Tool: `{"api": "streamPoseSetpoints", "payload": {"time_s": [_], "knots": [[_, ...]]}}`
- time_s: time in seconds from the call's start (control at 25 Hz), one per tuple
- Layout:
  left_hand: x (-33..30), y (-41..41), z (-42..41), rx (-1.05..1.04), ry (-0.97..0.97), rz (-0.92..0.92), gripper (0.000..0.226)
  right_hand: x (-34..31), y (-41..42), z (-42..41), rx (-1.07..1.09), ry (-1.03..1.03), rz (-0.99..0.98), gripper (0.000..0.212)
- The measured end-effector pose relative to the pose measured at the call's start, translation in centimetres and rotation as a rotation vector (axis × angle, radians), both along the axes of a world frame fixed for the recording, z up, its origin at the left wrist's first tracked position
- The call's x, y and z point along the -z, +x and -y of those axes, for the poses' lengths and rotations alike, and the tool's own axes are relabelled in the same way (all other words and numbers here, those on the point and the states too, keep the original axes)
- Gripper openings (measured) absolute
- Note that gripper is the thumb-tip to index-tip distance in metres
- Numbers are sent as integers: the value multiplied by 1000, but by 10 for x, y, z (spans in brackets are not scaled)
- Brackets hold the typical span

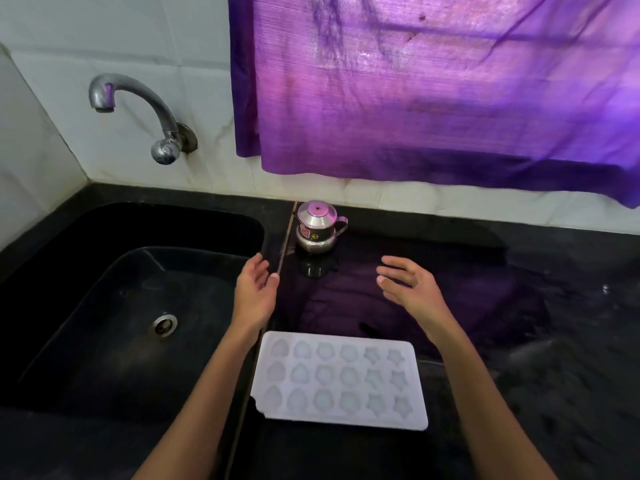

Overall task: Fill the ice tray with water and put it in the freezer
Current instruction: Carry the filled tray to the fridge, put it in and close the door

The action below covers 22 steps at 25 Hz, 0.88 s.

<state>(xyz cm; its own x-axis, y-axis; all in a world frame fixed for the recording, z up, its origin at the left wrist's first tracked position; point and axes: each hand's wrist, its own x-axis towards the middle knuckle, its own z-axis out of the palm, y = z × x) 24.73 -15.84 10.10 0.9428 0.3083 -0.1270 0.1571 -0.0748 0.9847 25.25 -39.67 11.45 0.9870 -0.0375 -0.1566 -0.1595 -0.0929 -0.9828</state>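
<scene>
Fingers loose and spread, holding nothing, the left hand [255, 289] and right hand [408, 287] hover above the dark counter [519, 323], beyond the white ice tray [341, 379], which lies flat just right of the sink [104, 306]. The next step looks like lifting it: best gripped at both short ends and kept level toward the tap [138, 109]. Its shaped cells appear dry, though that is hard to confirm. A lidded steel pot [317, 226] stands behind; its contents are hidden.

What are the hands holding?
Nothing. The left hand and right hand hover open above the counter, beyond the white ice tray.
</scene>
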Motion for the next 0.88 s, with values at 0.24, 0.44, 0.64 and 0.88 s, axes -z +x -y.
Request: {"api": "streamPoseSetpoints", "payload": {"time_s": [0.24, 0.44, 0.64, 0.88], "knots": [[34, -63, -23, 31, 73, -140, 49, 27, -72, 36, 153, -83, -193, 30], [49, -91, -25, 40, 76, -214, 44, 44, -101, 41, 183, -43, -357, 35], [50, -103, -27, 26, 30, -303, 37, 51, -112, 37, 146, -24, -463, 25], [44, -108, -27, 60, -9, -379, 22, 49, -115, 35, 123, -38, -441, 24]]}}
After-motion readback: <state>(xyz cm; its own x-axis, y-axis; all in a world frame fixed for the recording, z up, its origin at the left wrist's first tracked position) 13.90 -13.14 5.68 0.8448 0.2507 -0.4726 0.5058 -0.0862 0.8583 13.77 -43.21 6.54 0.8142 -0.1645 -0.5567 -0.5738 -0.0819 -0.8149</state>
